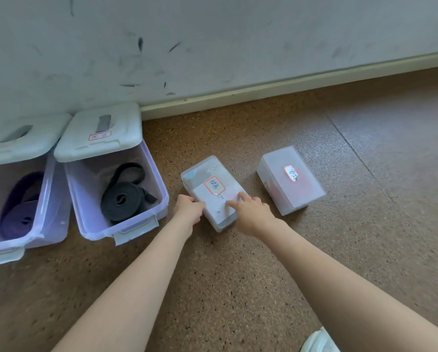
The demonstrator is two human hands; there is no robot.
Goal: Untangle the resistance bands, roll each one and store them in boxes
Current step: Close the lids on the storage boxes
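Both hands are on the small lidded box (211,191), the landmark here, which lies on the speckled floor (238,288). The left hand (188,209) curls round its near left edge, and the right hand (252,212) rests on the lid with the forefinger stretched along the top near the red-bordered label (214,184). The step in hand looks like closing or seating this lid; to do it well, press evenly along both long edges while the left hand keeps the box from sliding, and check that nothing is trapped under the rim. Just right of it lies a second small box (290,179), also shut and labelled. Left of it stands an open purple bin (159,199) holding a rolled black band (122,200) with a loose loop behind the roll; further left, another bin (49,196) holds a rolled purple band (18,219) and is cut off by the frame. The frosted walls hide what the small boxes hold, though a reddish tint shows through the second. The label writing is too blurred to read, and the left fingertips are hidden beneath the box edge.
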